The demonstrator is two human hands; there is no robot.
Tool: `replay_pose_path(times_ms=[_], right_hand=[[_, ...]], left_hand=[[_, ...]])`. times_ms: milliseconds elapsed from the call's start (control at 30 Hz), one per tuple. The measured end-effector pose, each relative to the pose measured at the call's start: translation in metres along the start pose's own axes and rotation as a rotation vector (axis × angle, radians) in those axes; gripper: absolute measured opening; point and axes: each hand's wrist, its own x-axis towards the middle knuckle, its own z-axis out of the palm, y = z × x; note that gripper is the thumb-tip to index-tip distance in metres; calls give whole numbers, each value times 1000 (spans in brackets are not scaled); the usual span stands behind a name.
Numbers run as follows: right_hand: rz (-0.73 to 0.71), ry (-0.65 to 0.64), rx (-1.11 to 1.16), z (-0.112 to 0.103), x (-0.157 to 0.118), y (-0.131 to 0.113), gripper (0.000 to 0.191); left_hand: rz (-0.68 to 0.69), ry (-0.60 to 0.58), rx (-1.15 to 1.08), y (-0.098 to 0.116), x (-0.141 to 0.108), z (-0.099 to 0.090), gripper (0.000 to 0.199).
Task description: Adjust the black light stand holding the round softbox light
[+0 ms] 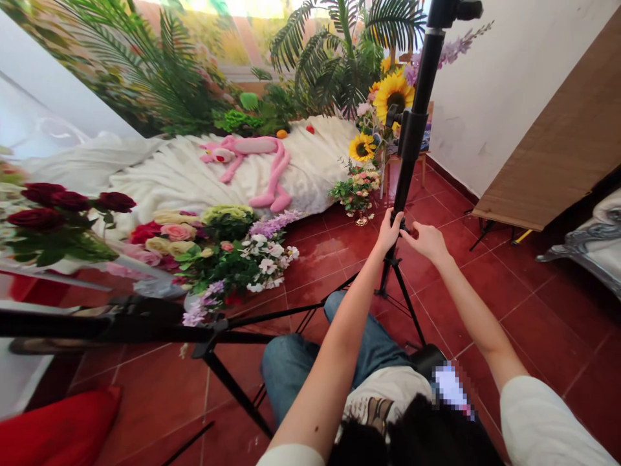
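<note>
In front of me a black tripod stand [411, 139] rises from the tiled floor, leaning slightly right in the picture. My left hand [389, 231] is wrapped round its pole at a low clamp. On the right side of the same clamp, my right hand [427, 241] pinches a small dark knob [403, 226], mostly covered by the fingers. The stand's spread legs [410, 298] reach the floor below my hands. Higher on the pole sits another clamp with a knob [395, 116].
A second black stand [208, 336] crosses the lower left. White fabric [320, 168] bears a pink plush toy [257, 158]. Several artificial flowers [233, 252] stand before it, sunflowers [392, 97] behind the pole. A brown panel [543, 142] leans right; a red cushion [58, 424] lies lower left.
</note>
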Motion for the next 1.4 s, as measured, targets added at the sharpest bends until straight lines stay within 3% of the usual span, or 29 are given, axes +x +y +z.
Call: replay_pose_path(times_ms=[233,467,600,767,867,1167,1400], right_hand=[[13,-149,-206,-22,19,-24,31],[-7,-121,-119,-10,40,-28,19],[-26,-203,57,-11,48,-14,25],[-9,-534,454,-15,54,5,41],[37,-618,713,-10,53,14,45],[37,-620,930,3,51,23,44],[52,-563,954,10,47,25,44]], left_hand=[[-44,-16,-33,-4,4,-2,33],[-34,13,-22,-7,5,-3,31],[-77,0,-35,-9,5,-3,33],[-70,-11,-140,-6,3,-3,34],[-61,-7,-136,-4,2,-3,35],[-90,3,-51,-2,3,-5,43],[-99,4,-27,2,1,-5,47]])
